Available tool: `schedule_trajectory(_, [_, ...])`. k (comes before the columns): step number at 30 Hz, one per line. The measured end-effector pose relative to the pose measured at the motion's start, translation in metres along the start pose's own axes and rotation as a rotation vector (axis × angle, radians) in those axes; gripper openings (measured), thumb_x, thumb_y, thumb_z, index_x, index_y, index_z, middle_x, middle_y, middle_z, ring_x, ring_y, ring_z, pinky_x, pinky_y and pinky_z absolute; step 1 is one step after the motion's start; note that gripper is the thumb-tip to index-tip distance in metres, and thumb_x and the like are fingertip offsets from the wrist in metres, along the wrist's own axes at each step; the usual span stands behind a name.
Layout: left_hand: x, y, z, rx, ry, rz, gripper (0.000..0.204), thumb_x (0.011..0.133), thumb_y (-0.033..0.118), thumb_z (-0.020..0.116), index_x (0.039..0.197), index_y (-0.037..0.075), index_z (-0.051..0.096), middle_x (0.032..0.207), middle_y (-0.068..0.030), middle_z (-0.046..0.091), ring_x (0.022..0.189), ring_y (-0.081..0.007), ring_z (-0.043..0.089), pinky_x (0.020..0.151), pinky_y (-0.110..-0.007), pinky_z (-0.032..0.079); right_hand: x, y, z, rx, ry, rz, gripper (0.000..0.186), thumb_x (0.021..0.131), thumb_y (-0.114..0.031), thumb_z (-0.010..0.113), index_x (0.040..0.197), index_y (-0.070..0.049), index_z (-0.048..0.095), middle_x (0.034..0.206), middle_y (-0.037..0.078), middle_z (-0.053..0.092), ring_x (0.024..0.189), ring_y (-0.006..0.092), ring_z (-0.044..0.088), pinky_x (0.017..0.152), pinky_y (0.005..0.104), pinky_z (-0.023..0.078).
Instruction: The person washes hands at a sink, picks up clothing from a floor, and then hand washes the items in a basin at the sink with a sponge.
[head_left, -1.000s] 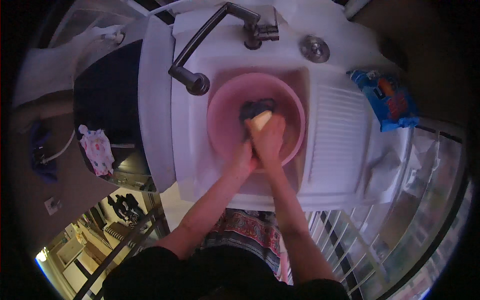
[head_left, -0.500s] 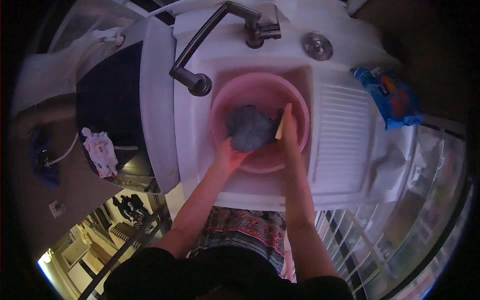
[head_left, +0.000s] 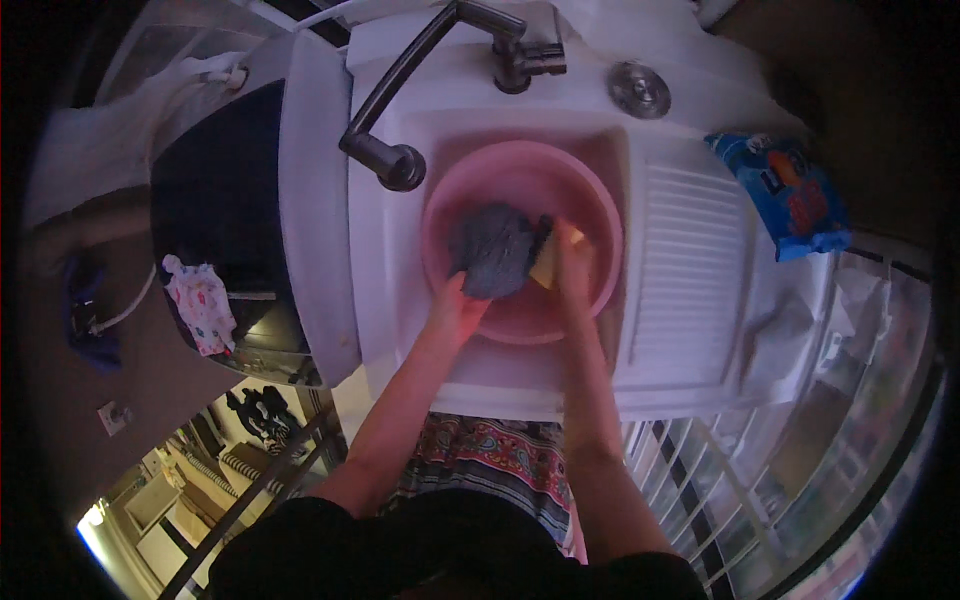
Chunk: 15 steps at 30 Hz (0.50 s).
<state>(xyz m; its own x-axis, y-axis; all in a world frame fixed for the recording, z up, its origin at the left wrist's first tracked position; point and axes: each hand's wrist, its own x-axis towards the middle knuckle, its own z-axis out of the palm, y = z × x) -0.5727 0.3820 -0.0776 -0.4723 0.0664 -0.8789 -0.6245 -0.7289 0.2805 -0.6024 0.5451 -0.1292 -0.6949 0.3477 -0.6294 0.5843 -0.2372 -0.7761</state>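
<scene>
A pink round basin [head_left: 585, 165] stands in the white sink [head_left: 400, 330]. Inside it, a bunched dark grey cloth [head_left: 495, 250] is raised in my left hand [head_left: 461, 306], whose fingers close on its near lower edge. My right hand [head_left: 574, 270] grips a flat yellow block [head_left: 543, 269] close against the cloth's right side. Something dark shows between block and cloth; whether it belongs to the block, I cannot tell. The fingers partly cover the block.
A dark faucet [head_left: 402, 165] reaches over the sink's left side. To the right lie a ribbed drainboard [head_left: 690, 280] and a blue packet [head_left: 785, 195]. A round metal drain strainer [head_left: 639, 90] sits behind. On the left, a small printed cloth [head_left: 201, 305] rests on a dark-topped machine [head_left: 225, 200].
My right hand has shifted slightly left and turned, showing more of the yellow block's face. My left hand and the grey cloth have barely moved.
</scene>
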Motion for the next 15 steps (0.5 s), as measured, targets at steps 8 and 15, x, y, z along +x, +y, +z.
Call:
schedule_trajectory(8, [0.001, 0.013, -0.001, 0.259, -0.209, 0.15, 0.047, 0.086, 0.033, 0.045, 0.123, 0.005, 0.038, 0.119, -0.0079, 0.047, 0.111, -0.0211, 0.045, 0.095, -0.038, 0.036, 0.018, 0.007, -0.021, 0.23, 0.056, 0.137, 0.051, 0.088, -0.048, 0.038, 0.102, -0.001, 0.054, 0.079, 0.006, 0.056, 0.072, 0.0131, 0.055, 0.064, 0.0277, 0.045])
schedule_trajectory(15, [0.018, 0.001, -0.001, 0.166, -0.158, 0.086, 0.046, 0.088, 0.038, 0.041, 0.119, 0.004, 0.043, 0.113, -0.006, 0.048, 0.104, -0.0178, 0.048, 0.089, -0.033, 0.04, -0.064, -0.027, 0.066, -0.358, -0.261, -0.528, 0.043, 0.081, -0.031, 0.053, 0.113, -0.003, 0.045, 0.099, 0.017, 0.053, 0.095, 0.0276, 0.05, 0.083, 0.0356, 0.038])
